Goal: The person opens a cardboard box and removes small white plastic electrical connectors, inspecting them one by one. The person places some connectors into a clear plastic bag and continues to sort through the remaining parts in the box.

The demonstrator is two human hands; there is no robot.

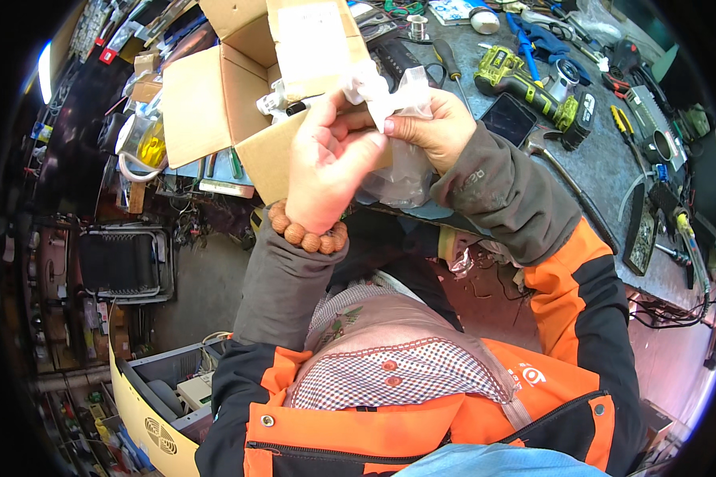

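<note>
A translucent plastic bag (398,175) is pinched between my hands at the front edge of the workbench. My left hand (330,163), with a wooden bead bracelet at the wrist, has its fingers curled on the bag. My right hand (441,127) grips the bag's whitish top between thumb and fingers. Just behind my left hand is an open cardboard box (199,107) with small pale items (270,99) inside; the exact shapes of these are too washed out or hidden to tell.
The grey bench (461,36) bears a green cordless drill (505,75), a phone (507,119), a screwdriver (445,56), a hammer (573,191) and several tools at right. A folded chair (123,262) and a beige computer case (159,413) are at lower left.
</note>
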